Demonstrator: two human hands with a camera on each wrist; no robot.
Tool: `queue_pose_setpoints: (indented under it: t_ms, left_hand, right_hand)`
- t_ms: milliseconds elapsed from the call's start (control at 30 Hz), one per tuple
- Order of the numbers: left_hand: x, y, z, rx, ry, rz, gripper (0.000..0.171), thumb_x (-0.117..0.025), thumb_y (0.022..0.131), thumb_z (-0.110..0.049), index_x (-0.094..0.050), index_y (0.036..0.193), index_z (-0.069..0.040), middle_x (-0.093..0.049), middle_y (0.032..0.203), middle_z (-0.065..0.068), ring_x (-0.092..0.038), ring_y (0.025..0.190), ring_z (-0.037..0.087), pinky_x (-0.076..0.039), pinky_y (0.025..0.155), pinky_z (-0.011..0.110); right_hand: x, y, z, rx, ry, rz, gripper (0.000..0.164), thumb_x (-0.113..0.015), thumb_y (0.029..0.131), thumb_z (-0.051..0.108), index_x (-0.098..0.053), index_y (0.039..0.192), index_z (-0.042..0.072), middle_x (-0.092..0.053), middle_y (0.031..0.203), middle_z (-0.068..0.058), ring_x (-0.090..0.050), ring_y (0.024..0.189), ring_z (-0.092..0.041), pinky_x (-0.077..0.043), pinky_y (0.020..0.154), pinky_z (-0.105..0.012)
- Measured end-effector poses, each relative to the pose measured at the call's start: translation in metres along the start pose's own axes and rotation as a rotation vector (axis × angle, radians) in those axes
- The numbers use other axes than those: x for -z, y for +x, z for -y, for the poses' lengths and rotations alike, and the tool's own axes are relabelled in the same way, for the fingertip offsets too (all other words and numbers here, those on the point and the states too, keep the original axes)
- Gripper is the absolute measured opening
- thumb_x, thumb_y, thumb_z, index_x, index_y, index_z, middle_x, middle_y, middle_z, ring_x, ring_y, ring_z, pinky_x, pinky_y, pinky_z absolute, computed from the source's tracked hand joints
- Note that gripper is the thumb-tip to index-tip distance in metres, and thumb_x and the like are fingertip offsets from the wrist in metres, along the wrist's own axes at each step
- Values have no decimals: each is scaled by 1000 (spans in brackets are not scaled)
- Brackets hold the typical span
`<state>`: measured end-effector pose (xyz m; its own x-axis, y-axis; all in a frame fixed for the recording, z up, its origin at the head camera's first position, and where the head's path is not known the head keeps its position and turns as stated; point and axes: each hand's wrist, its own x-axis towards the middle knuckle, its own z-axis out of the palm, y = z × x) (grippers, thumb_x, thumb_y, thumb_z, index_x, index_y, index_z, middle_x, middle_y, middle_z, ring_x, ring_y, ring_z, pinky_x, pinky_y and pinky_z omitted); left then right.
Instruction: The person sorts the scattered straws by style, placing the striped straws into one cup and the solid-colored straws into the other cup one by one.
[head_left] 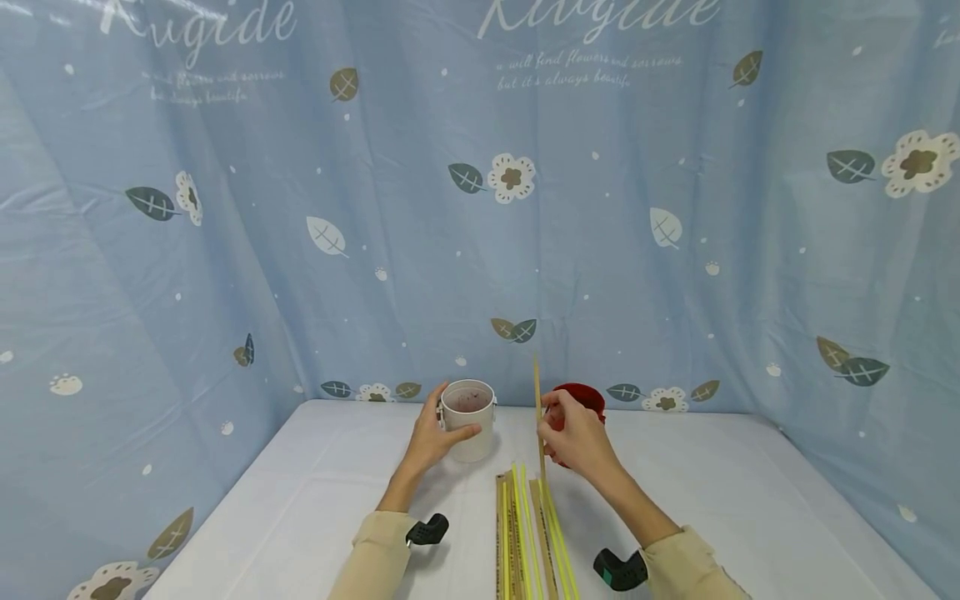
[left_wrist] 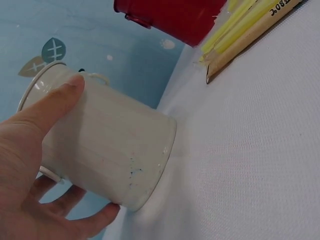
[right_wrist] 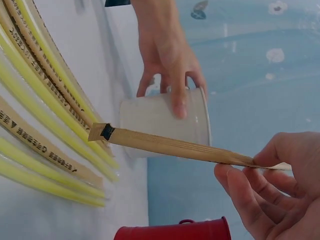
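Note:
My left hand (head_left: 431,435) grips a small white bucket (head_left: 472,433), thumb on one side and fingers around the other. In the left wrist view the white bucket (left_wrist: 105,135) shows small blue-green specks near its base. Between thumb and fingertips, my right hand (head_left: 576,433) pinches a slim brown paper-wrapped stick (head_left: 537,392). The right wrist view shows this brown paper-wrapped stick (right_wrist: 170,145) with a dark band near its far end. What is inside the paper is hidden. A red bucket (head_left: 588,396) stands behind the right hand, partly covered by it.
Several printed brown paper-wrapped sticks (head_left: 514,533) and several yellow sticks in clear film (head_left: 532,533) lie side by side on the white tablecloth (head_left: 315,492). A blue patterned curtain (head_left: 420,250) hangs behind and along the sides. Black wrist devices (head_left: 621,570) sit by both sleeves.

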<state>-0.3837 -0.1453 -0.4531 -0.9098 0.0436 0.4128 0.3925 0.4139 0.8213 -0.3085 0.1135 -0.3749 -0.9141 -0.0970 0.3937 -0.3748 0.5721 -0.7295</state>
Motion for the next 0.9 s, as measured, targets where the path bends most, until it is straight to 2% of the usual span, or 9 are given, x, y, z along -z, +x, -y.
queue_pose_setpoints:
  t_ms: [167,400,633,900]
  left_hand:
    - [0,0,-1,10,-6,5,103,-87,73,-33,-27,154,-10,-43,149,19,-45,134,38,-41,106,58]
    - [0,-1,-4,14,-11,8,101,-86,75,-35,-27,155,-13,-42,150,19,-45,134,38,-41,106,58]
    - [-1,0,-5,20,-10,1,97,-84,77,-36,-29,154,-15,-43,150,18,-45,134,38,-42,106,57]
    - [-1,0,-4,34,-11,-6,96,-84,77,-37,-30,153,-16,-43,150,17,-46,133,39,-43,104,58]
  right_hand:
    - [1,7,5,18,-2,-15,29,-63,88,5,-60,117,6,-67,81,-6,-64,50,-12,-54,49,-21]
    - [3,20,15,52,-31,-10,31,-62,92,10,-58,122,8,-69,85,-7,-68,57,-16,-53,48,-21]
    - [2,35,29,66,4,-3,32,-62,95,13,-55,126,11,-69,96,-10,-69,59,-19,-54,48,-23]
    - [-5,54,43,100,7,-12,31,-60,97,13,-53,126,12,-68,97,-10,-70,63,-22,-55,50,-23]
